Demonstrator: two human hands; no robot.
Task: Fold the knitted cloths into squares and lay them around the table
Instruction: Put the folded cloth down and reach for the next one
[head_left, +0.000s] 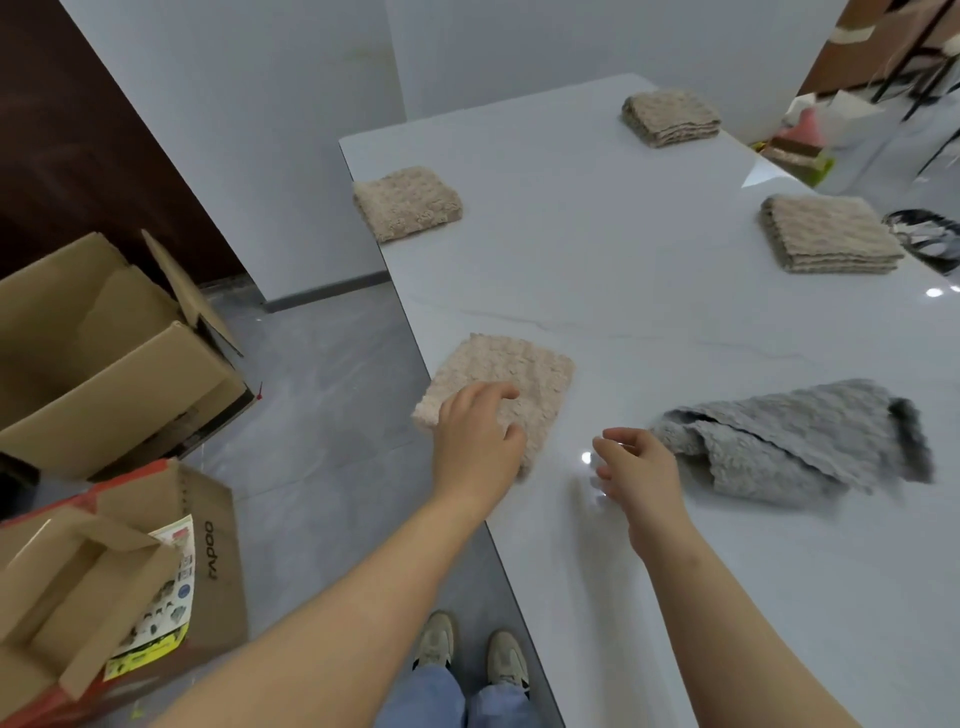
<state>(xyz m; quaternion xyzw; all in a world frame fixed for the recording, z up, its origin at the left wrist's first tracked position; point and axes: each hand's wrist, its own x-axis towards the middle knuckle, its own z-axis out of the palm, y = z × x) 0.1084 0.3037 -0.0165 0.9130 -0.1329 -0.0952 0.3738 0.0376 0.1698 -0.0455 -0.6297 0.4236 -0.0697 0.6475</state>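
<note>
A folded beige knitted cloth (511, 371) lies near the table's left edge, and my left hand (475, 434) rests flat on its near corner. My right hand (636, 467) hovers just above the table beside it, fingers apart and holding nothing, next to a crumpled grey knitted cloth (795, 441). Three more folded beige squares lie farther off: one at the far left edge (408, 202), one at the far end (670, 117), one at the right (828, 234).
The glossy white table (623, 270) runs away from me. Open cardboard boxes (104, 353) (119, 587) stand on the floor to the left. A dark chair (930, 239) sits at the table's right side, with clutter (800, 140) beyond the far right corner.
</note>
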